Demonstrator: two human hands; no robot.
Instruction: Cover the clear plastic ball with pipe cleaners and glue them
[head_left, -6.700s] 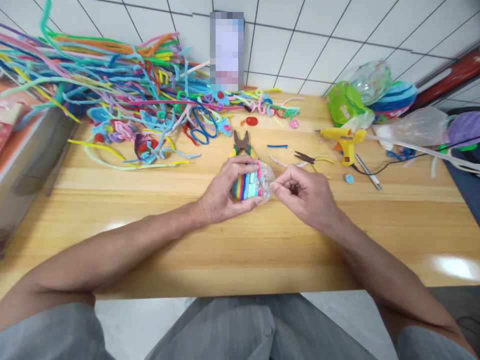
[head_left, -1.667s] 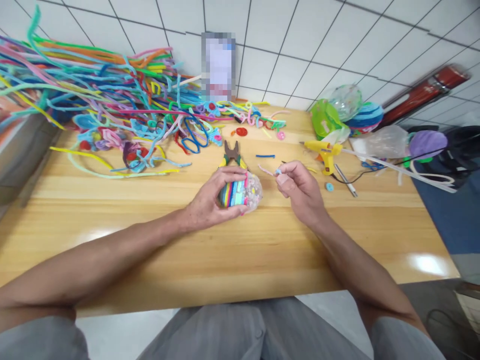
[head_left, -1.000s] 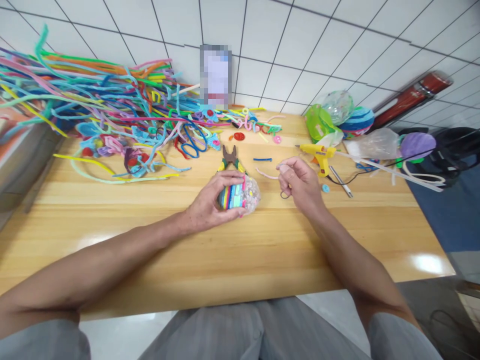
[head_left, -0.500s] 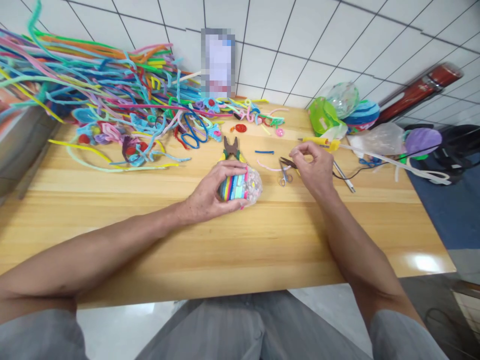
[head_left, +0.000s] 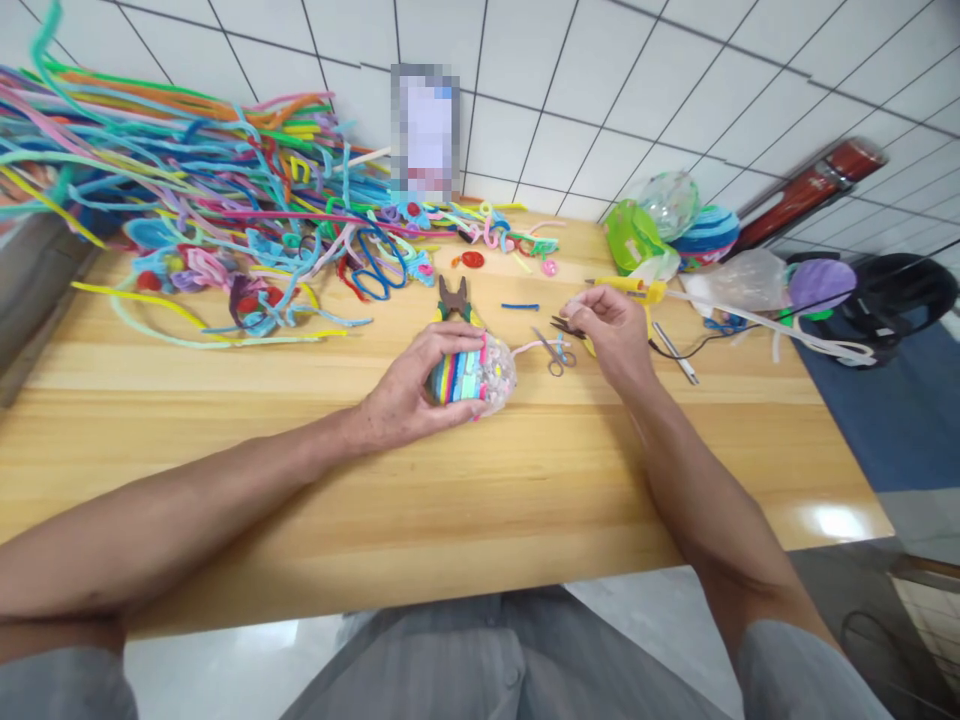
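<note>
Nearest: grey trousers (head_left: 450,665) under the edge of the wood surface (head_left: 480,510). Left hand (head_left: 409,385) has its fingers wrapped round the craft ball (head_left: 466,378); striped half sits in the grip, clear bumpy half faces right. Ball is at mid-surface, well apart from the right hand (head_left: 619,335). Right fingertips are close together over the small pliers (head_left: 568,326); can't tell if they grip them, fingers cover the join. Between the 2 hands: small scissors (head_left: 556,353), lying across a pale pink strip (head_left: 529,346). Right of the right hand, a silver pen-like tool (head_left: 676,353). Just past the left hand, big pliers (head_left: 453,293), jaws spread, pointing away. Blue stub (head_left: 520,307) right of those. Yellow glue gun (head_left: 628,288) is partly behind the right hand. Further back: red piece (head_left: 472,260), pink bead (head_left: 550,268), green packet (head_left: 637,235) at right, big pile of fuzzy sticks (head_left: 187,170) at left. Phone (head_left: 425,130), blurred out, is upright against the tiled wall (head_left: 540,60).
</note>
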